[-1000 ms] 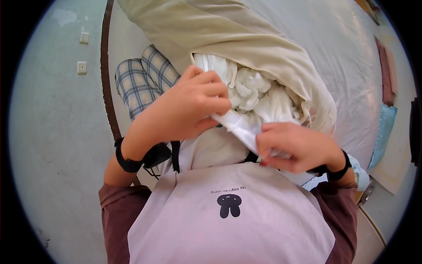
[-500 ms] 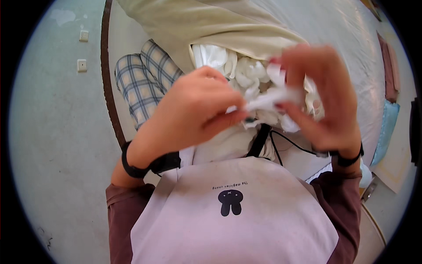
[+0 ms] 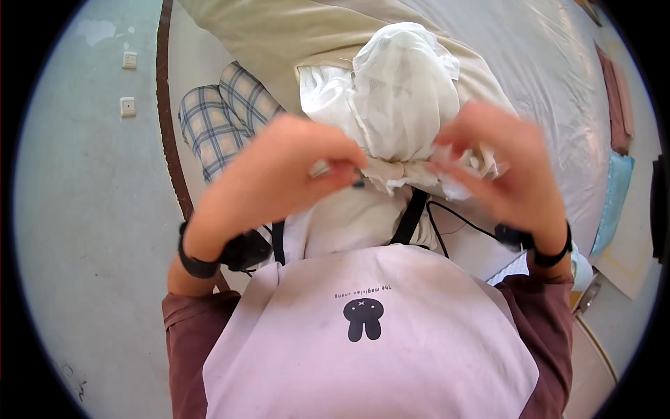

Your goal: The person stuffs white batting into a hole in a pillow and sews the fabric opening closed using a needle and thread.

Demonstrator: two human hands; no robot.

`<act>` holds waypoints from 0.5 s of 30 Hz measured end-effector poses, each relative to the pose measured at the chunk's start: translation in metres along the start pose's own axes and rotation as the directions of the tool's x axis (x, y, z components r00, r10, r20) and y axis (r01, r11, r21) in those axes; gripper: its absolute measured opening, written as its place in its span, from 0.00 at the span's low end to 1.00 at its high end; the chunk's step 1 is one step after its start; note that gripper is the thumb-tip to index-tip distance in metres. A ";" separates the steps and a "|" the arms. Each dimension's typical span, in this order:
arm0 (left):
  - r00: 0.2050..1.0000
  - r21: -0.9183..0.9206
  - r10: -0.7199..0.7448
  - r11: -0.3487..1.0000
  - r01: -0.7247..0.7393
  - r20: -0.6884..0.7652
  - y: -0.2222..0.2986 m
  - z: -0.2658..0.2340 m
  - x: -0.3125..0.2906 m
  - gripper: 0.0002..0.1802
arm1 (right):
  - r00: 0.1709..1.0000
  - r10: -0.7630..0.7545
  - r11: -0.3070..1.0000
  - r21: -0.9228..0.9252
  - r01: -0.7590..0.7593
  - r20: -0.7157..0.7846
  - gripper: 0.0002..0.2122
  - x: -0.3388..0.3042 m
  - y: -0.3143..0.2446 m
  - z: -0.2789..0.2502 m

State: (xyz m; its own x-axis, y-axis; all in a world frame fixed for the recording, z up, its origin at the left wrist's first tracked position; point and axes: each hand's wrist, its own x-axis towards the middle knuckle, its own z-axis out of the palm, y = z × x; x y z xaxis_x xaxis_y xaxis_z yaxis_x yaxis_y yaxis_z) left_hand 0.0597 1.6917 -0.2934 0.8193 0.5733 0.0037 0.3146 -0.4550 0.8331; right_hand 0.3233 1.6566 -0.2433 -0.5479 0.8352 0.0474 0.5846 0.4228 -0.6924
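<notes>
A thin, see-through white cloth [image 3: 401, 91] is bunched into a puffed, dome-like shape on my lap, gathered to a narrow neck near my body. My left hand [image 3: 279, 174] is left of that neck, thumb and fingers pinched together. A small dark tip shows at those fingertips, and a bit of white shows between them; what they hold is unclear. Blurred by motion, my right hand [image 3: 499, 167] pinches the gathered edge of the cloth on the right. A large cream cloth [image 3: 314, 31] spreads beyond, with other white fabric [image 3: 324, 87] beside the dome.
Plaid fabric [image 3: 216, 126] lies at the left beside the brown-edged surface. A shiny pale sheet [image 3: 537, 63] covers the far right. Black straps [image 3: 410, 216] and a thin cable [image 3: 460, 216] lie near my lap. A light blue item [image 3: 614, 202] is at the right.
The puffed white cloth now rises over the loose white pieces seen before. My hands have moved a little apart and lower, and the right hand has turned down toward the cloth's neck.
</notes>
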 end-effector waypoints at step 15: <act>0.927 0.432 0.342 0.867 -0.249 -0.153 -0.017 0.084 0.004 0.13 | 0.965 0.208 0.950 -0.203 -0.239 -0.160 0.08 -0.030 0.064 0.010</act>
State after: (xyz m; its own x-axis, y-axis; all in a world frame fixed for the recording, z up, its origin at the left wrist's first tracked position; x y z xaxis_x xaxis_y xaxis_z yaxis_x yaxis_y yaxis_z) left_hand 0.0979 1.6446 -0.3543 0.7941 0.4800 0.3729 0.2760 -0.8314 0.4824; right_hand 0.3713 1.6546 -0.2958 -0.3110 0.9503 0.0170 0.8073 0.2735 -0.5229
